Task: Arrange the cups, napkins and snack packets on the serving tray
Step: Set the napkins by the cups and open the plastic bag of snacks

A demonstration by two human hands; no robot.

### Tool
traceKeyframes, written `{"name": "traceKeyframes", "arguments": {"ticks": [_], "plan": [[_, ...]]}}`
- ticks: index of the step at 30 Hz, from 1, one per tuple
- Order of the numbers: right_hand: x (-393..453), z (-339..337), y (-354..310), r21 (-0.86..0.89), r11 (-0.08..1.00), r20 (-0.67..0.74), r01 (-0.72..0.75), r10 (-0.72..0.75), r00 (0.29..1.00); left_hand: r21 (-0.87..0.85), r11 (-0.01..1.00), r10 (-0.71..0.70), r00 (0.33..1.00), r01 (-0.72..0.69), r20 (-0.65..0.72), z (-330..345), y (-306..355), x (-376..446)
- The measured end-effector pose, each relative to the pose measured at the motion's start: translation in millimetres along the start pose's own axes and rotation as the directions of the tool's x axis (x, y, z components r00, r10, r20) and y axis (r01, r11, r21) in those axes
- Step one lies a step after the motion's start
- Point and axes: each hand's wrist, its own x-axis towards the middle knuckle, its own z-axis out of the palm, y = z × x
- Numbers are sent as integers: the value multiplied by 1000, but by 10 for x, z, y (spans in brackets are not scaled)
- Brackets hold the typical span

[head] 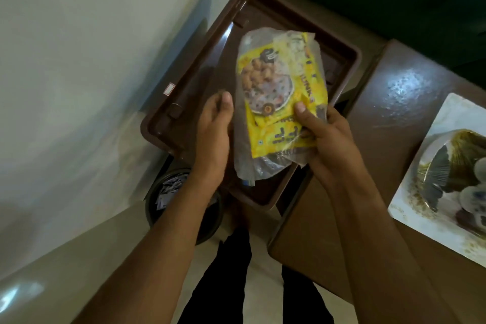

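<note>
Head view, looking steeply down: both bare forearms reach forward over a brown plastic serving tray (168, 102) that sits on a dark brown worktop (368, 166) next to a pale wall. The right hand (331, 139) has its grip closed on the lower right edge of a yellow snack packet (281, 95), thumb pressed on the printed front and fingers curled beneath. The packet is tilted, with clear plastic wrapping around it, and it is above the tray's middle; whether it touches the tray floor cannot be told. The left hand (214, 123) is just beside the packet's left edge, fingers extended and loosely together, the thumb tip at the plastic; its grip is released, not clasping anything. Below the tray's near corner stands a dark round bin (184, 208) with scraps inside. On the worktop to the right lies a white square plate (436, 192) carrying a wrapped decorative item.
</note>
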Motion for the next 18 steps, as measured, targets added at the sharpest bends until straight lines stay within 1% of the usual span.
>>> {"name": "traceKeyframes", "arguments": {"ticks": [1, 2, 3, 4, 6, 9, 11, 15, 18], "plan": [[-28, -24, 8, 38, 999, 8, 10, -10, 1000, -196, 961, -166, 973, 196, 158, 20, 58, 27], [-46, -48, 24, 30, 999, 12, 27, -27, 1000, -270, 906, -247, 925, 326, 288, 29, 103, 46], [-58, -63, 38, 5, 999, 10, 42, -42, 999, -264, 888, -274, 893, 378, 356, 32, 136, 56], [-63, -95, 45, -25, 998, 3, 53, -53, 999, -216, 898, -285, 882, 382, 374, 48, 152, 70], [-61, -171, 39, -76, 994, -14, 72, -74, 997, -132, 926, -296, 899, 353, 323, 88, 185, 105], [-52, -270, -12, -152, 983, -19, 103, -107, 994, -69, 946, -298, 936, 315, 186, 84, 185, 175], [-57, -339, -21, -189, 976, -33, 109, -117, 993, -32, 951, -302, 945, 308, 121, 62, 170, 230], [-84, -407, -12, -215, 971, -146, 105, -138, 980, -78, 935, -346, 938, 345, 0, 16, 152, 329], [-95, -413, -11, -199, 974, -214, 105, -148, 966, -88, 943, -323, 946, 321, -10, -48, 118, 390]]}}
